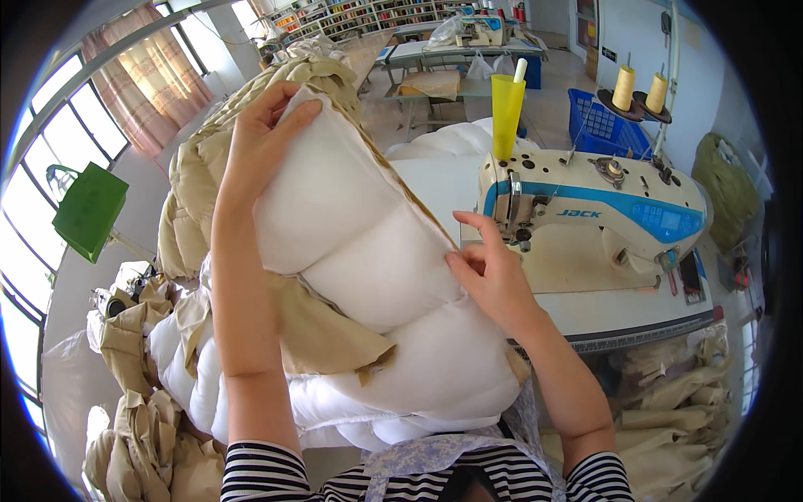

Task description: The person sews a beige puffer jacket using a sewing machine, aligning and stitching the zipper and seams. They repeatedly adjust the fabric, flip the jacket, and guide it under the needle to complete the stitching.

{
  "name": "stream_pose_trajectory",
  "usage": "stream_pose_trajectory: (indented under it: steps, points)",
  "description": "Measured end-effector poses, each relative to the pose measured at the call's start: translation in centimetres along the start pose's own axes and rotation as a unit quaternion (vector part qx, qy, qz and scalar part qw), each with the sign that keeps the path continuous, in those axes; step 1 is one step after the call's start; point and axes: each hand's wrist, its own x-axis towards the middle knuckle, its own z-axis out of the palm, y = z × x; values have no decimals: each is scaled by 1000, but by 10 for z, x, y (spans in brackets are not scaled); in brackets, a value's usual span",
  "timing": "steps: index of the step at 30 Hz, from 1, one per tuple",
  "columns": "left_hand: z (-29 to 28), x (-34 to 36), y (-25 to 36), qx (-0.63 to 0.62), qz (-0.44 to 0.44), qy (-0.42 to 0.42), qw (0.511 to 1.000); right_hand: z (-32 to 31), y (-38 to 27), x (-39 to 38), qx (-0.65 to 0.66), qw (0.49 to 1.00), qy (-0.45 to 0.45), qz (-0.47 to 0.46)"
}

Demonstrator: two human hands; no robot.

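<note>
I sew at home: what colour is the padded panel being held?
The padded panel is mainly white; the head view shows it best.

Striped top [418, 489], black and white bands, short sleeves [263, 472]. Pale lavender-grey apron [435, 454] over it, floral print, narrow matching strap [376, 487]. Left hand [272, 125], right hand [489, 266] bare.

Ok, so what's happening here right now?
A person's left hand grips the far end of a white padded panel. The right hand is at the panel's right edge, index finger extended. A beige fabric flap shows among the white padding. The sewing machine stands to the right.
</note>
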Motion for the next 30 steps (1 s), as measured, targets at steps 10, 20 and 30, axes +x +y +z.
stream_pose_trajectory:
  steps: [10, 20, 30]
  points:
    - [225, -103, -122, 138, -44, -505, 851, 0, 56, -153, 317, 798, -319, 402]
    - [239, -100, -146, 76, -162, -561, 808, -37, 128, -32, -253, 954, -11, 158]
    - [235, -107, -148, 70, -183, -492, 848, -38, 144, 5, -246, 946, -112, 180]
